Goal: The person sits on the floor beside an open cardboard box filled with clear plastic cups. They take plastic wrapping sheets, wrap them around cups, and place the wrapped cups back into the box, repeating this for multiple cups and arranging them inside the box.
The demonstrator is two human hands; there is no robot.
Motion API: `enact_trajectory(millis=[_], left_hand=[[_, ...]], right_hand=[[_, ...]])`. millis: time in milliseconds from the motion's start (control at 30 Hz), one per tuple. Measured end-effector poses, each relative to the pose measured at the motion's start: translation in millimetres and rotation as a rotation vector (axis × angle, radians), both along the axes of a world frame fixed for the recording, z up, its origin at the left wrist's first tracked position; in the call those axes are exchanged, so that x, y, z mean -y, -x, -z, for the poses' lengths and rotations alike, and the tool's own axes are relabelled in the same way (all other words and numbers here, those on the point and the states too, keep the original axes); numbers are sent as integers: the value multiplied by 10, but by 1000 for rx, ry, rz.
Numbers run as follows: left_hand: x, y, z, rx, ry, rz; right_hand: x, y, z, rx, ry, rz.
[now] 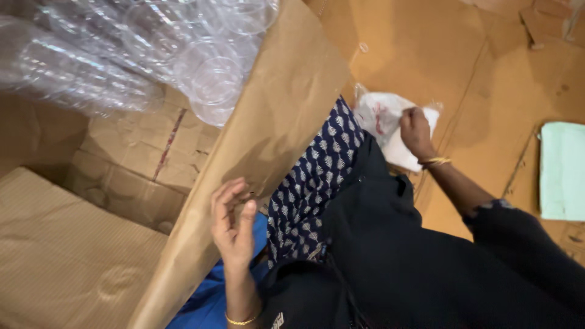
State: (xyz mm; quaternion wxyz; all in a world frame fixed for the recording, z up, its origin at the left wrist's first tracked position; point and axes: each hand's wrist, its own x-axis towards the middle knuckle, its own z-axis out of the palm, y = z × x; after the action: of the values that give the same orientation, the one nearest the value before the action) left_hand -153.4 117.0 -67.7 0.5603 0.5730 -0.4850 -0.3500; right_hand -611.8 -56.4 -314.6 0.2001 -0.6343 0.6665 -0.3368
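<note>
Head camera shows us looking steeply down across our own lap, and much of it is blurred. Our left hand (233,222) hangs loose and empty, fingers half curled, just beside the edge of a tall cardboard flap (268,140) that slants across the middle. Behind that flap, inside the carton (122,164), lie sleeves of clear plastic cups (210,82); they are smeared and cut off by the top edge, so we cannot count them. Our right hand (415,131) reaches out to the floor and closes on a white packet in clear wrap (381,119); the fingers cover its upper right corner, and our patterned cloth (311,183) hides its lower left part. We cannot tell what the packet holds. A pale green sheet (563,170) lies on the cardboard floor (481,79) well apart, cut off at the right edge. Blue fabric (210,298) peeks out below the flap.
</note>
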Motion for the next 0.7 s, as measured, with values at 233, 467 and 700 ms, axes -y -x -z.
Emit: enact_trajectory(millis=[233,467,700], left_hand=[[113,170,-25,-93,21,73],[57,227,-102,-108,44,105],[41,300,-89,-112,35,148]], right_hand=[[586,425,-685,416,-175,37],[575,330,-1528,757,-302,-217],[631,391,-1942,734,-223,-228]])
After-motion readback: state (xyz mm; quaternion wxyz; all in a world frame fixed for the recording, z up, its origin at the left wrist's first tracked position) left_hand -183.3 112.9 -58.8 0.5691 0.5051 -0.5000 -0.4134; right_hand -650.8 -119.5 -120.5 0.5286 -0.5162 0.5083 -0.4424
